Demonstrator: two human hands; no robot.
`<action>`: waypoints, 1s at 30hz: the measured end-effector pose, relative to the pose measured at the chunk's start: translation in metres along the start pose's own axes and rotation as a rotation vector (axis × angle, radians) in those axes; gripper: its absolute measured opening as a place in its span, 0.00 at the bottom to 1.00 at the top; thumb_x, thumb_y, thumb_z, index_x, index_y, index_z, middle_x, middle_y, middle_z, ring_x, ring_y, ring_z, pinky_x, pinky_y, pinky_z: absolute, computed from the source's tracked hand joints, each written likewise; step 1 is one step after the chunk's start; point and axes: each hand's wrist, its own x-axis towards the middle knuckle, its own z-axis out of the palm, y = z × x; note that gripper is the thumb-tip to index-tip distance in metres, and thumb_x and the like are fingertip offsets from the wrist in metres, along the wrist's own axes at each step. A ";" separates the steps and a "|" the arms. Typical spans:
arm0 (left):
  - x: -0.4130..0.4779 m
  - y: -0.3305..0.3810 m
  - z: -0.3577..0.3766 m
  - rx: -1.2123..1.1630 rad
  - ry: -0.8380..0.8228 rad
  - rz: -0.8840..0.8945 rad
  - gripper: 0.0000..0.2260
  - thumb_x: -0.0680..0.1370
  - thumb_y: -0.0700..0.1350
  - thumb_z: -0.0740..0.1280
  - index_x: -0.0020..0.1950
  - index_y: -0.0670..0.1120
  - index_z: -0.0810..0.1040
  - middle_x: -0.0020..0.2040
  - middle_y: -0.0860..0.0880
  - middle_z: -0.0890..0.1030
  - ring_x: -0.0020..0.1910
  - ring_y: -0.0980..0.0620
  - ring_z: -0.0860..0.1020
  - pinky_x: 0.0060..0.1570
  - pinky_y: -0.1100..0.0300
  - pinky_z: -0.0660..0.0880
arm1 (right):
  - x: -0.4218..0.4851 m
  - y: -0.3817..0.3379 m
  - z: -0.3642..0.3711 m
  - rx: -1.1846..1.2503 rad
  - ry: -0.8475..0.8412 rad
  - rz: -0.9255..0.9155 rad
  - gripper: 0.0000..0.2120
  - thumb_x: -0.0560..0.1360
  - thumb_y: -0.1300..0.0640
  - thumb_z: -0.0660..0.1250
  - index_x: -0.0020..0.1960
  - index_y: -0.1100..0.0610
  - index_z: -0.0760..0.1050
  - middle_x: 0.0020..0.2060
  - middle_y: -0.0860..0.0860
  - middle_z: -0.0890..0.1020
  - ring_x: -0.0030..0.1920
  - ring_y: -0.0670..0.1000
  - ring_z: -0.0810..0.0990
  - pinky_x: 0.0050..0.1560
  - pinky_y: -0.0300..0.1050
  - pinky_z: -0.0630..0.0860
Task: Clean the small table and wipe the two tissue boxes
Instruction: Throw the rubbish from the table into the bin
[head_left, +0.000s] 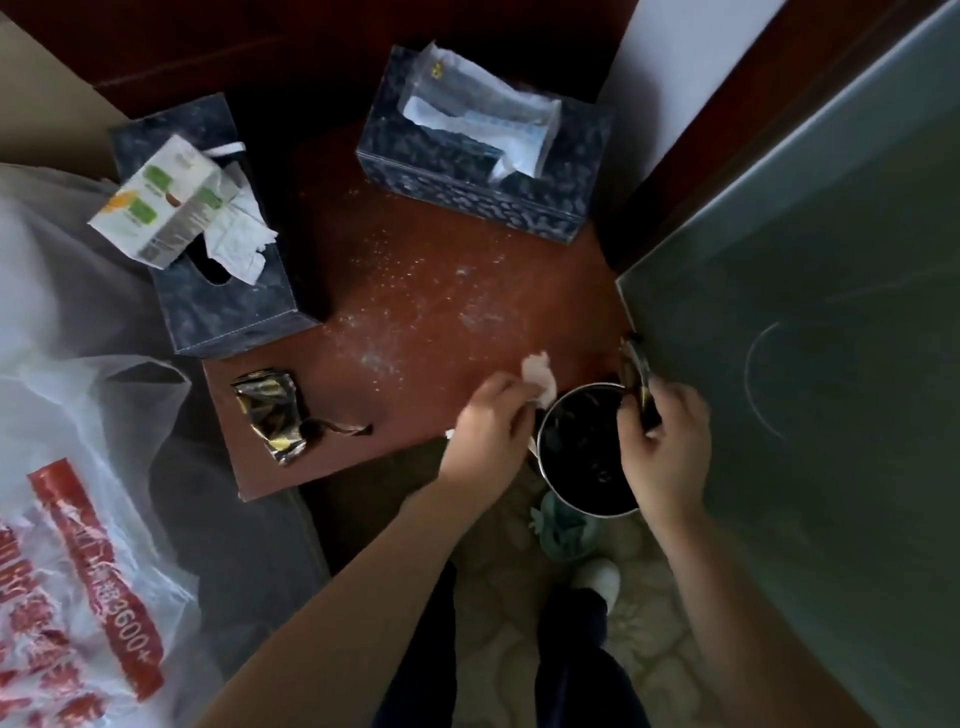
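Your left hand (488, 436) is curled and pinches a crumpled white tissue (540, 379) at the fingertips, over the near right part of the small table (441, 322). Your right hand (665, 447) is curled too. It grips a dark shiny wrapper (636, 374) that sticks out past the fingers.

A round bin (587, 457) with a metal rim and dark liner sits between the hands and just under them. The right hand is over its right rim. The left hand is at its left rim; I can't tell if it touches.

The table top is reddish brown, with white crumbs (395, 312) scattered just ahead of the left hand. A crumpled foil packet (270, 415) lies on the table left of the left hand, near the front edge.

The left tissue box (234, 312) is well ahead and left of the left hand, at the table's left side. It is dark and patterned, with a white-and-green carton (161, 202) lying on top and a torn tissue sheet (239, 234) hanging out of the slot.

The far tissue box (467, 192) is straight ahead of both hands, at the table's far side, with pale wrapping poking out of its top.

A big grey-green flat surface (805, 364) lies right of the right hand. A white plastic bag (78, 467) with red print is far left of the left hand. Below the hands are patterned floor, dark trouser legs and a light slipper (597, 577).
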 end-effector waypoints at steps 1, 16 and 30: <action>-0.006 0.006 0.023 -0.012 -0.082 0.043 0.10 0.75 0.33 0.63 0.52 0.39 0.81 0.50 0.42 0.79 0.46 0.47 0.77 0.46 0.66 0.70 | -0.012 0.017 -0.007 -0.033 -0.017 0.030 0.19 0.72 0.53 0.59 0.52 0.64 0.79 0.43 0.60 0.79 0.45 0.60 0.77 0.41 0.45 0.73; -0.026 -0.028 0.164 -0.014 -0.491 -0.535 0.25 0.79 0.49 0.60 0.75 0.45 0.60 0.75 0.44 0.60 0.72 0.44 0.62 0.70 0.51 0.63 | -0.031 0.114 0.010 -0.306 -0.789 0.140 0.25 0.78 0.49 0.61 0.72 0.55 0.62 0.71 0.53 0.64 0.69 0.55 0.64 0.65 0.47 0.64; -0.074 -0.054 -0.144 0.159 0.511 -0.635 0.17 0.72 0.38 0.70 0.60 0.36 0.74 0.60 0.36 0.72 0.59 0.35 0.70 0.60 0.48 0.67 | 0.023 -0.168 0.063 0.027 -0.601 -0.534 0.23 0.73 0.55 0.68 0.66 0.59 0.69 0.61 0.55 0.75 0.60 0.56 0.74 0.59 0.55 0.73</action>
